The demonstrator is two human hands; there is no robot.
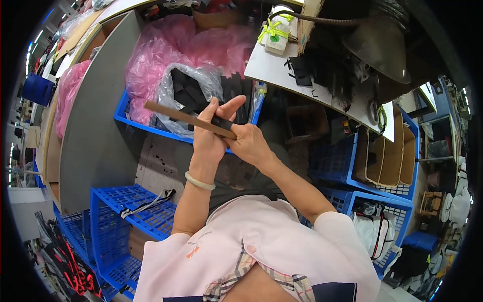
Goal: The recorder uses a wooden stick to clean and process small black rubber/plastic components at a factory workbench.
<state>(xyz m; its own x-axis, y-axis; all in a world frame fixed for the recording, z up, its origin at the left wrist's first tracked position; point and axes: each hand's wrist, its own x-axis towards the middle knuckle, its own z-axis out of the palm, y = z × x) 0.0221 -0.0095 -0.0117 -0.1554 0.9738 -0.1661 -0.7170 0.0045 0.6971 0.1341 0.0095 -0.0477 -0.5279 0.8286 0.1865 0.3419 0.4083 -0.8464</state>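
In front of my body, my right hand (252,144) is closed round the near end of a flat, narrow brown strip (173,114). The strip slants up to the left, crossing in front of my left hand (207,142). A short black strip (221,122) lies between the two hands; my left hand has it between thumb and fingers, with some fingertips stretched out past it. Part of the black strip is hidden by my right fingers. Just beyond my hands, a blue crate (146,130) holds more black strips (188,90) in a clear plastic bag.
Pink plastic bags (161,43) fill the crate's far side. A grey panel (100,116) stands on the left. At far right is a white worktable (322,98) with a lamp (380,48). Blue baskets (121,201) stand at my left, and another basket (397,201) at my right.
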